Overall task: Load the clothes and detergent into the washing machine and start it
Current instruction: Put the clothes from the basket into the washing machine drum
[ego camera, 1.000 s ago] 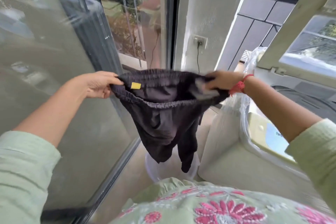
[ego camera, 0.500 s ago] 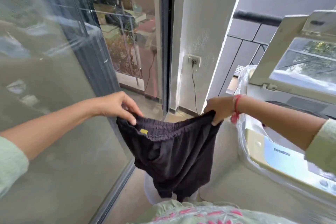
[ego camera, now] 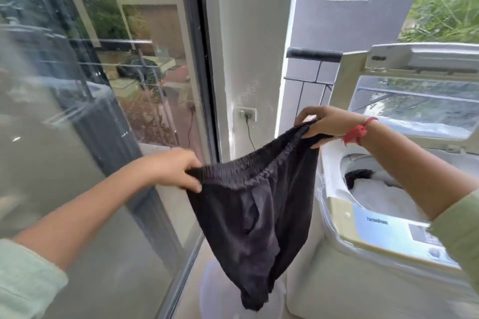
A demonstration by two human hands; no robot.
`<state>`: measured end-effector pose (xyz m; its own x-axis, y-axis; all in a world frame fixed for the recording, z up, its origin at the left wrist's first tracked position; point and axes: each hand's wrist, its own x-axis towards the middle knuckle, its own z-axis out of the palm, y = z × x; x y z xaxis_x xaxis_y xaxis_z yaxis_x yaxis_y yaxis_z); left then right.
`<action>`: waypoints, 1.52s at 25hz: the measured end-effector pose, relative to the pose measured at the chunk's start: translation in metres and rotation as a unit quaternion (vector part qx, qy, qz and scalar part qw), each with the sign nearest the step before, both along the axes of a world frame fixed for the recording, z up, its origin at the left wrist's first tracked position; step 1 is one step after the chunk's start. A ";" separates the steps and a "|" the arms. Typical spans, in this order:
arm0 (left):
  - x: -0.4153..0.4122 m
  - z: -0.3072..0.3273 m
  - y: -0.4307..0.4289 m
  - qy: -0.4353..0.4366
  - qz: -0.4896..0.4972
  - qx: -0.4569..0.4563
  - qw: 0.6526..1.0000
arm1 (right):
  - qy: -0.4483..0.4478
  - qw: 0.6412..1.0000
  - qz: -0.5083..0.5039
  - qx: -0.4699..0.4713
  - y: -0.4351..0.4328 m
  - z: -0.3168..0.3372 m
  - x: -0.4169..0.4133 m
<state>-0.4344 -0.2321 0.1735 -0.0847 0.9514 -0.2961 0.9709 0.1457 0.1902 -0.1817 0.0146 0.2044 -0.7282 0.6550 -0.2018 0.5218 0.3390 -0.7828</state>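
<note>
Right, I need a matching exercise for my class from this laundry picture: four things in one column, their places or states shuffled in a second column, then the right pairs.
Things
1. dark garment
2. washing machine lid
3. red thread
4. wall socket

Places or states
A. tied round the right wrist
B. on the white wall, with a cable plugged in
C. raised, standing open
D. held at the waistband by the left hand and the right hand

Pairs: 1-D, 2-C, 3-A, 4-B
</note>
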 end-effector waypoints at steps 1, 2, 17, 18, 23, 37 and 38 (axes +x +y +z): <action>-0.007 0.008 0.010 -0.001 0.028 0.148 0.989 | 0.106 0.993 -0.047 0.021 0.001 0.008 0.008; -0.011 0.016 0.020 -0.039 0.071 0.319 0.944 | 0.228 0.964 -0.102 0.090 0.000 0.017 0.019; 0.203 0.043 0.242 -0.606 0.245 0.484 0.582 | 0.492 0.810 -0.302 0.101 0.076 -0.001 0.167; 0.220 0.050 0.262 -0.549 0.201 0.509 0.631 | 0.486 0.815 -0.287 0.131 0.089 0.007 0.190; 0.331 0.089 0.372 -0.341 -0.045 0.556 0.756 | 0.484 0.766 -0.347 0.241 0.176 0.057 0.330; 0.373 -0.119 0.415 -0.321 -0.019 -0.050 0.946 | -0.383 0.913 0.133 0.047 0.257 -0.149 0.353; 0.357 -0.114 0.397 -0.305 -0.008 0.002 0.952 | -0.332 0.934 0.122 0.042 0.252 -0.147 0.340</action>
<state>-0.0777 0.1652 0.0597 0.1154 0.9522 -0.2829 0.6823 0.1310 0.7192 0.1584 0.2668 0.0577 -0.5908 0.5187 -0.6179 0.7818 0.5573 -0.2796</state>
